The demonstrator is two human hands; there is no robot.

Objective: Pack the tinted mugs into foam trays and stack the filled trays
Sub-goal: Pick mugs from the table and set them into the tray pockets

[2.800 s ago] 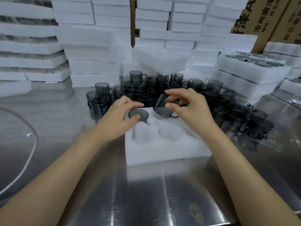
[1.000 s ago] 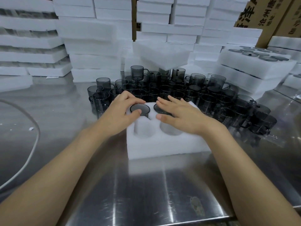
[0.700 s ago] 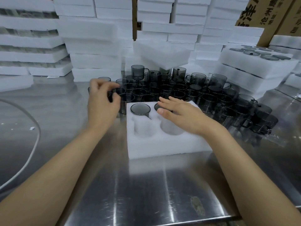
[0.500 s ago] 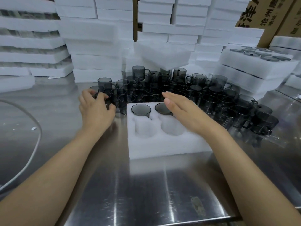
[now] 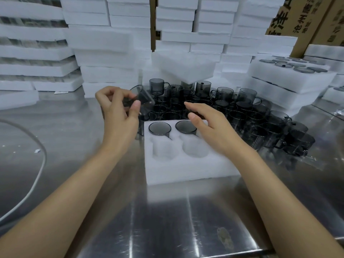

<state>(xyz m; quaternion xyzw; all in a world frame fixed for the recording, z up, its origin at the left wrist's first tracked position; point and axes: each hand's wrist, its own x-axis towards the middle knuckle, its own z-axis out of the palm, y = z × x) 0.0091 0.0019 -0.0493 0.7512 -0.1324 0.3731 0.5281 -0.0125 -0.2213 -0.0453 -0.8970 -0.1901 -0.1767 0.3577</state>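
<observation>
A white foam tray [image 5: 186,170] lies on the steel table in front of me. Its two far pockets each hold a tinted mug, one on the left [image 5: 159,128] and one on the right [image 5: 185,126]; the two near pockets [image 5: 194,148] hold nothing. My left hand [image 5: 119,112] is raised left of the tray and pinches a tilted smoky mug [image 5: 142,98] between thumb and fingers. My right hand [image 5: 208,125] hovers with straight fingers over the tray's far right corner, holding nothing. A crowd of loose tinted mugs [image 5: 242,116] stands behind and right of the tray.
Stacks of white foam trays [image 5: 111,53] wall off the back and left. Filled trays [image 5: 290,71] are piled at the right, with cardboard boxes [image 5: 305,21] behind. One loose foam block [image 5: 184,67] leans over the mugs. A white cable [image 5: 37,164] curves across the table's left.
My left hand left the tray, reached into the loose mugs at the left and lifted one up, tilted. My right hand rose off the second seated mug and hovers.
</observation>
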